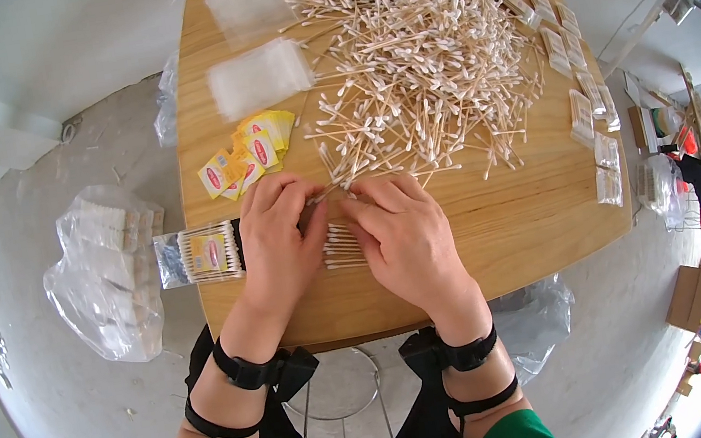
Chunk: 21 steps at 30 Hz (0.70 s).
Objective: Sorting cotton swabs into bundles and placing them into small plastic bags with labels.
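Observation:
A large heap of cotton swabs (426, 54) with wooden sticks and white tips covers the far middle of the table. At its near edge, the fingertips of my left hand (280, 234) are closed around cotton swabs. Just to the right, my right hand (407, 233) has its thumb and fingers pinched on cotton swabs as well; the fingers partly hide them. Between my two hands lies a neat row of cotton swabs (342, 249), side by side on the wood. Left of my left hand, a flat clear pack of swabs with a yellow card (209, 253) reaches past the table's left edge.
Yellow cards (246, 157) lie fanned out at the left, below a stack of clear plastic bags (261, 78). Filled clear packs (578, 76) line the table's right edge. A large plastic bag of packs (105, 274) stands left of the table. A stool (334, 384) is below.

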Each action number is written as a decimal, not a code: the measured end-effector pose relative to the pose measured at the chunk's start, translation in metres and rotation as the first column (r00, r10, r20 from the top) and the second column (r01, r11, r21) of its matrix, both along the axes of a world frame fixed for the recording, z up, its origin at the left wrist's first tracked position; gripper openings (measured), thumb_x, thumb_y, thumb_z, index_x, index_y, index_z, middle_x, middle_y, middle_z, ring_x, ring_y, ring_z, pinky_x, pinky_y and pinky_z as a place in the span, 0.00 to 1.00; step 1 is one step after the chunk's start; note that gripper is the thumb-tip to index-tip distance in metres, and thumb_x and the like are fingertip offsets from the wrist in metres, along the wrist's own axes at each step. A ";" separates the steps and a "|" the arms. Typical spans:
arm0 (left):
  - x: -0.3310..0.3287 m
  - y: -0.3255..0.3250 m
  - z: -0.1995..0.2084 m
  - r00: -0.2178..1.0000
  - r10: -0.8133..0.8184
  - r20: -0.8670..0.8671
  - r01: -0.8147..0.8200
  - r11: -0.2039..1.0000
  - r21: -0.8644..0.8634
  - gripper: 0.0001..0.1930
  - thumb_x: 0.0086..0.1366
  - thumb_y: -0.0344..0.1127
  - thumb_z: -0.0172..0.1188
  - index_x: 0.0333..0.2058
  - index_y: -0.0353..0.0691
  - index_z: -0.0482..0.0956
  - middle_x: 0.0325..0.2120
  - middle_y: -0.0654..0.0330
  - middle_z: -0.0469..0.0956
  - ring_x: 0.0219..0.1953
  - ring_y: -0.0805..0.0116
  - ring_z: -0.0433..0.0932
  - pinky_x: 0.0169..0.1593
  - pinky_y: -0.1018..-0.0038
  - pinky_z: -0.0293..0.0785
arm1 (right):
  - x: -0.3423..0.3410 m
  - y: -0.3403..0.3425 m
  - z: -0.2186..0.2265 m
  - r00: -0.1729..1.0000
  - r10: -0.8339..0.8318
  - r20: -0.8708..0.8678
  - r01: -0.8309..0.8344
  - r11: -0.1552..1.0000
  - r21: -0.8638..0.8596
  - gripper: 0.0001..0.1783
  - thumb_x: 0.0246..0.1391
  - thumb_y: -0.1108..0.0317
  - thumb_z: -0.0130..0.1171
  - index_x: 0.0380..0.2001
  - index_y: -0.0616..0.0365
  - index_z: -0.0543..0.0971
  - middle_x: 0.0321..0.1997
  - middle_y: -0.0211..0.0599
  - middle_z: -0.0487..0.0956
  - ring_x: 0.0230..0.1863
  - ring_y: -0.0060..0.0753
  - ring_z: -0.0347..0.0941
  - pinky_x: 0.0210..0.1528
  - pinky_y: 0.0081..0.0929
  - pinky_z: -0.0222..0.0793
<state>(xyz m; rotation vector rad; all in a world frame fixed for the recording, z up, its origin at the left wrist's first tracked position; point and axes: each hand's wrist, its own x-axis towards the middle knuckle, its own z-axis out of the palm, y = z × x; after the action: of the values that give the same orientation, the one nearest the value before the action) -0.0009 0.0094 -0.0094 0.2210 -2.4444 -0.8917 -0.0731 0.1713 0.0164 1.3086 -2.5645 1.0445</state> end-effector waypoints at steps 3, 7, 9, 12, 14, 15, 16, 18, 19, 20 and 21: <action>0.000 -0.001 -0.002 0.999 0.019 0.028 -0.019 1.000 0.017 0.06 0.57 0.23 0.67 0.34 0.38 0.81 0.35 0.55 0.79 0.40 0.50 0.78 0.46 0.59 0.74 | -0.003 0.005 -0.003 1.000 0.002 0.017 -0.002 1.000 -0.014 0.11 0.46 0.79 0.64 0.36 0.59 0.84 0.42 0.33 0.81 0.45 0.42 0.77 0.46 0.38 0.77; 0.001 -0.001 -0.001 0.999 0.026 0.036 -0.027 1.000 0.011 0.07 0.57 0.23 0.68 0.35 0.36 0.82 0.35 0.54 0.79 0.40 0.50 0.78 0.45 0.61 0.75 | -0.012 0.020 -0.002 0.998 -0.044 0.044 0.042 0.998 0.036 0.07 0.46 0.79 0.64 0.31 0.58 0.82 0.36 0.34 0.80 0.42 0.44 0.77 0.43 0.40 0.76; 0.002 -0.001 -0.002 0.999 0.020 0.035 -0.020 1.000 0.008 0.07 0.57 0.23 0.68 0.35 0.36 0.82 0.35 0.54 0.79 0.40 0.50 0.78 0.45 0.61 0.75 | -0.013 0.020 0.000 0.995 -0.081 0.055 0.077 0.995 0.069 0.06 0.46 0.79 0.64 0.29 0.58 0.81 0.34 0.34 0.80 0.41 0.44 0.77 0.41 0.41 0.76; 0.002 0.000 0.000 0.998 0.026 0.056 -0.026 1.000 0.011 0.07 0.57 0.23 0.68 0.35 0.37 0.81 0.35 0.55 0.79 0.40 0.51 0.78 0.45 0.61 0.75 | -0.013 0.019 0.006 0.986 -0.146 0.079 0.140 0.987 0.085 0.06 0.46 0.79 0.65 0.27 0.57 0.78 0.32 0.36 0.79 0.39 0.45 0.77 0.39 0.42 0.74; 0.002 0.000 -0.001 0.999 0.021 0.049 -0.022 1.000 0.016 0.07 0.57 0.24 0.68 0.34 0.37 0.81 0.35 0.56 0.78 0.40 0.51 0.77 0.46 0.61 0.74 | -0.016 0.022 0.010 0.985 -0.138 0.107 0.128 0.987 0.100 0.06 0.46 0.78 0.66 0.27 0.57 0.79 0.30 0.35 0.79 0.39 0.45 0.77 0.39 0.42 0.74; 0.002 0.000 -0.001 0.999 0.017 0.043 -0.018 1.000 0.020 0.06 0.57 0.24 0.68 0.33 0.38 0.80 0.35 0.57 0.77 0.40 0.51 0.77 0.46 0.60 0.73 | -0.017 0.024 0.012 0.985 -0.136 0.108 0.126 0.987 0.099 0.06 0.46 0.78 0.66 0.27 0.57 0.79 0.30 0.35 0.79 0.39 0.45 0.77 0.39 0.42 0.74; 0.002 -0.001 0.000 0.999 0.020 0.044 -0.020 1.000 0.018 0.06 0.57 0.24 0.68 0.33 0.38 0.80 0.35 0.57 0.77 0.40 0.51 0.77 0.46 0.60 0.73 | -0.017 0.026 0.015 0.985 -0.117 0.125 0.103 0.988 0.113 0.06 0.46 0.78 0.66 0.27 0.57 0.79 0.30 0.35 0.79 0.38 0.46 0.77 0.39 0.42 0.74; 0.002 -0.001 0.000 0.999 0.006 0.050 -0.007 1.000 0.016 0.08 0.57 0.23 0.69 0.33 0.37 0.80 0.34 0.56 0.78 0.39 0.52 0.77 0.44 0.60 0.74 | -0.019 0.029 0.015 0.985 -0.100 0.142 0.082 0.988 0.128 0.06 0.45 0.78 0.66 0.28 0.57 0.80 0.29 0.35 0.79 0.38 0.46 0.77 0.39 0.42 0.74; 0.002 -0.002 0.000 0.999 0.006 0.051 -0.007 1.000 0.015 0.08 0.57 0.23 0.69 0.33 0.37 0.80 0.34 0.56 0.78 0.39 0.52 0.77 0.44 0.60 0.74 | -0.019 0.029 0.014 0.988 -0.077 0.137 0.060 0.991 0.123 0.06 0.46 0.79 0.66 0.28 0.57 0.80 0.29 0.35 0.80 0.38 0.46 0.77 0.38 0.42 0.74; 0.002 -0.001 0.000 0.999 0.003 0.050 -0.003 1.000 0.004 0.08 0.56 0.23 0.69 0.33 0.37 0.79 0.35 0.56 0.77 0.39 0.51 0.77 0.44 0.60 0.74 | -0.019 0.030 0.013 0.990 -0.057 0.131 0.041 0.992 0.120 0.07 0.46 0.79 0.65 0.29 0.57 0.80 0.29 0.35 0.80 0.37 0.46 0.76 0.38 0.42 0.74; 0.002 -0.001 0.000 0.999 0.000 0.049 0.000 1.000 -0.006 0.08 0.56 0.22 0.69 0.33 0.37 0.79 0.35 0.56 0.77 0.39 0.51 0.77 0.44 0.60 0.74 | -0.019 0.031 0.012 0.990 -0.059 0.131 0.043 0.992 0.122 0.07 0.46 0.79 0.65 0.29 0.57 0.80 0.29 0.35 0.80 0.37 0.46 0.76 0.38 0.42 0.74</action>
<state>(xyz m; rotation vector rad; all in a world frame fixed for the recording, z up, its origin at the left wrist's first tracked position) 0.0008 0.0085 -0.0091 0.2433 -2.4919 -0.8880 -0.0919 0.2023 0.0283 1.2294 -2.7833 1.0192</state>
